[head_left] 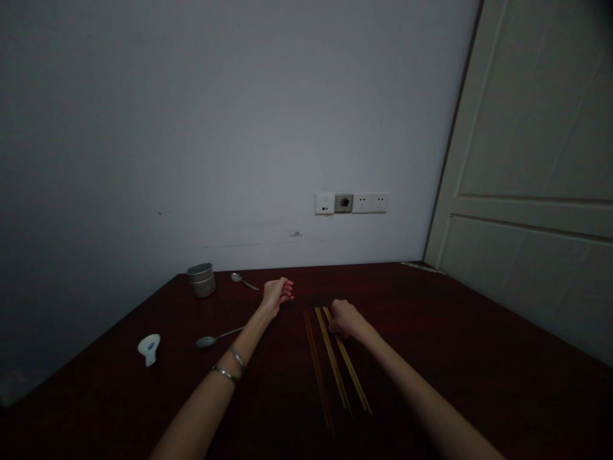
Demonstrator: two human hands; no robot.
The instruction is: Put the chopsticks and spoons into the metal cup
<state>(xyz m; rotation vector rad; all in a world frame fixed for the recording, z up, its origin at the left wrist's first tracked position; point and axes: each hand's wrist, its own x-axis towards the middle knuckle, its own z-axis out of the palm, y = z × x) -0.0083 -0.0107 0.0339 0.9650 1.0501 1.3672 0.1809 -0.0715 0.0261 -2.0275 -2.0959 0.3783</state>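
Note:
My left hand [278, 292] rests on the dark red table [460, 345], fingers stretched out loosely to the right, nothing in it; two bracelets circle that wrist. My right hand [345, 319] lies curled, fingers closed, on the far ends of several wooden chopsticks [335, 361] that lie side by side and run toward me. Whether it grips one is hidden. A metal spoon [215, 338] lies just left of my left forearm. A second metal spoon [242, 280] lies near the wall, beyond my left hand.
A small metal cup [201, 280] stands at the back left of the table. A white ceramic spoon [150, 348] lies near the left edge. Wall sockets [352, 203] sit above the table. A pale door [531, 211] stands at the right.

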